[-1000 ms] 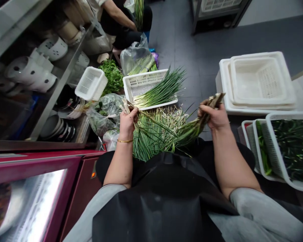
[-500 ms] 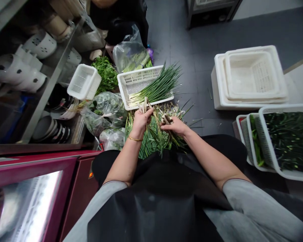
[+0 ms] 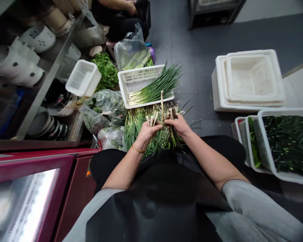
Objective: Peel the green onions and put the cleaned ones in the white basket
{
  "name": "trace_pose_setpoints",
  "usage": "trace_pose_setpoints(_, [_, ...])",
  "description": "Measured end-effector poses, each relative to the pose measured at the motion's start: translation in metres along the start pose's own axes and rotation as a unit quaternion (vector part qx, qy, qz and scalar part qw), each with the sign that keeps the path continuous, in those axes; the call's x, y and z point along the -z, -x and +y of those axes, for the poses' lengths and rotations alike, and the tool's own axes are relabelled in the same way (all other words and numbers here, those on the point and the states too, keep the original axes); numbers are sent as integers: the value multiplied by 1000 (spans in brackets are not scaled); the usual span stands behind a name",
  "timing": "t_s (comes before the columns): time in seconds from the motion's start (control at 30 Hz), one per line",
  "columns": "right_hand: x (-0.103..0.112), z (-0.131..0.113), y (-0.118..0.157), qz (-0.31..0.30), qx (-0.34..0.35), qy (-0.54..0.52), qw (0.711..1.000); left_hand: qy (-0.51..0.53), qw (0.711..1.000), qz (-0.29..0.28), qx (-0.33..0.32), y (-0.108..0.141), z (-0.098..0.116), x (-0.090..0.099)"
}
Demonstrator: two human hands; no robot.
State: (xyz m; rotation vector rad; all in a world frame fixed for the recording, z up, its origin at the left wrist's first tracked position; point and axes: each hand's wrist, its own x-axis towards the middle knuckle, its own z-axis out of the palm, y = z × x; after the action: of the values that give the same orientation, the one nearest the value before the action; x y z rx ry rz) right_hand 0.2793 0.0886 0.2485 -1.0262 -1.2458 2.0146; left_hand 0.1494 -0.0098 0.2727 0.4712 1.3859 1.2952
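My left hand [image 3: 147, 133] is closed round a few green onions [image 3: 152, 119], their pale white ends pointing up. Close beside it, my right hand [image 3: 178, 125] grips several browner, unpeeled green onions [image 3: 172, 113]. A single long stalk [image 3: 162, 106] stands upright between the two hands; which hand holds it I cannot tell. Beneath lies a heap of loose green onions [image 3: 133, 129], partly hidden by my hands. Just beyond, a white perforated basket [image 3: 127, 79] carries a bunch of green onions [image 3: 158, 85] with dark green tops hanging over its right side.
Bagged greens [image 3: 103, 109] and a small white basket [image 3: 82, 79] stand at left. Nested white tubs [image 3: 251, 79] and a basket of dark green vegetables [image 3: 290, 144] are on the right. A person in dark clothes [image 3: 121, 20] sits at the back. A red-framed cabinet [image 3: 78, 181] is near left.
My hands have come closer together and a little lower. One long stalk now stands up between them. The person at the back now shows a forearm and hand.
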Motion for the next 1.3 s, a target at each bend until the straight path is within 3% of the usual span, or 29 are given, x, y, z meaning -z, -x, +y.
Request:
trace_pose_setpoints(0.13, [-3, -10, 5, -14, 37, 86, 996, -26, 999, 3, -21, -4, 3, 0])
trace_pose_setpoints(0.27, [-2, -19, 8, -68, 39, 152, 985, -62, 996, -9, -60, -7, 4, 0])
trace_pose_setpoints(0.37, [6, -21, 6, -98, 5, 150, 984, -66, 997, -24, -22, -6, 7, 4])
trace_pose_setpoints(0.53, [16, -23, 5, -37, 15, 101, 994, -15, 995, -73, 62, -4, 16, 7])
trace_pose_setpoints(0.77, [3, -24, 16, -68, 24, 182, 981, -8, 1000, -3, 13, -8, 15, -1])
trace_pose_setpoints(1.0, [11, -26, 12, -124, -23, 117, 985, -23, 1000, -7, -2, -9, 12, 4])
trace_pose_setpoints(1.2, [11, -18, 8, -31, 38, 138, 989, -79, 995, -11, -59, -5, 11, 1])
trace_pose_setpoints(1.3, [9, -15, 9, -19, 47, 121, 991, -95, 991, -14, -98, -1, 12, -3])
